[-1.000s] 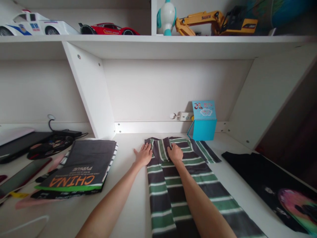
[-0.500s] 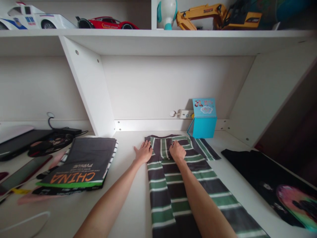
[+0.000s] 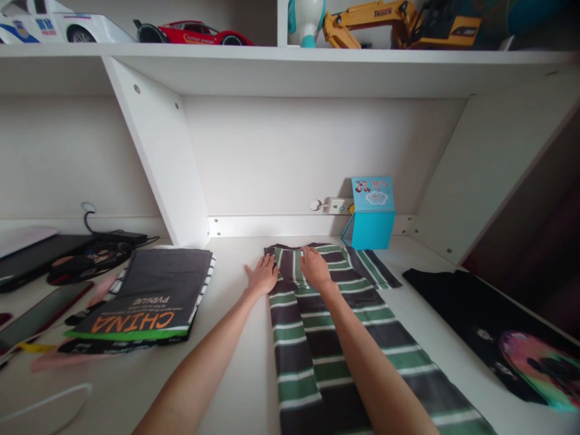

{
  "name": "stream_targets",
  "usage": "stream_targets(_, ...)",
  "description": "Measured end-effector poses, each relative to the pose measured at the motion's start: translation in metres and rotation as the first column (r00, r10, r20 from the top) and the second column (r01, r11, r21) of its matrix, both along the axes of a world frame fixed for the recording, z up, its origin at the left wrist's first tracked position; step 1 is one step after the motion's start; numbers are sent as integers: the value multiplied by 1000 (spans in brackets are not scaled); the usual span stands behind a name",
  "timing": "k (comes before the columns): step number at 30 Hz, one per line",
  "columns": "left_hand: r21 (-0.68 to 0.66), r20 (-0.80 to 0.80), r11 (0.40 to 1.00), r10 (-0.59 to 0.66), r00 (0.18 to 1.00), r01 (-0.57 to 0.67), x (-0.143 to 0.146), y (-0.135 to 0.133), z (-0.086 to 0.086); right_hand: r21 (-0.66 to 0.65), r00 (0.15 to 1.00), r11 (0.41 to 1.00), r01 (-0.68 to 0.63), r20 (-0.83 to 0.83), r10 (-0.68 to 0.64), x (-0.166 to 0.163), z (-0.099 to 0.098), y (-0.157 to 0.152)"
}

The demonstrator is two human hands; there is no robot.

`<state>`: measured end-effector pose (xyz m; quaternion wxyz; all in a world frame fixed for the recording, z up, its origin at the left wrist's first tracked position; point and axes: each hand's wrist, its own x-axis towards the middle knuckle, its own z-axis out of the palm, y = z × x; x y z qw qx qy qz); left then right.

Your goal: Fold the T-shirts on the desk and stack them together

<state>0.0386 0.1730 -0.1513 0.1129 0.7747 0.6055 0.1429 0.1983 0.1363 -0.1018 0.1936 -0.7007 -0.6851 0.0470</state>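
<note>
White shelves [image 3: 281,75] rise behind a white desk [image 3: 249,368], and on this desk we take the blue calendar [image 3: 374,229] as our landmark. Far to the left of the calendar, we find a black flat device [image 3: 31,263] and a folded pile of clothes [image 3: 154,290], whose dark top piece carries the orange word CHINA. Nearer to the calendar, also on its left, our left hand [image 3: 261,277] is laid with the palm down; its fingers are spread, the thumb pointing away, and the fingertips touch the edge of the striped shirt [image 3: 292,338]. This shirt, green, dark and white, lies flat to the left and in front of the calendar, with its left side folded inward and one short sleeve reaching just before the calendar's foot. Next comes our right hand [image 3: 315,269], between the left hand and the calendar, resting upon the folded strip near the shirt's top; its fingers are bent and close together, but we cannot tell whether they pinch the cloth. Above the calendar, a yellow toy excavator [image 3: 399,25] stands on the shelves. To the right of the calendar, a black garment [image 3: 446,296] with a colourful patch lies flat.
</note>
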Motion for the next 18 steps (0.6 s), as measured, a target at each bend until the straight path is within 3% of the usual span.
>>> stream_targets(4, 8, -52, 1000, 8, 999, -8, 0, -1, 1, -101, 970, 966, -237, 25, 241, -22, -13, -3)
stream_targets(9, 17, -126, 1000, 23, 992, -21, 0, 0, 0, -252, 963, 936, -246, 50, 266, -14, -32, -4)
stream_targets(14, 23, -118, 1000, 11, 993, -8, -1, 0, -1, -257, 964, 940, -223, 84, 251, -24, -23, -20)
stream_targets(18, 28, -98, 1000, 7, 995, -4, -2, 0, 0, -224, 877, 872, -436, 114, 467, -37, -13, -72)
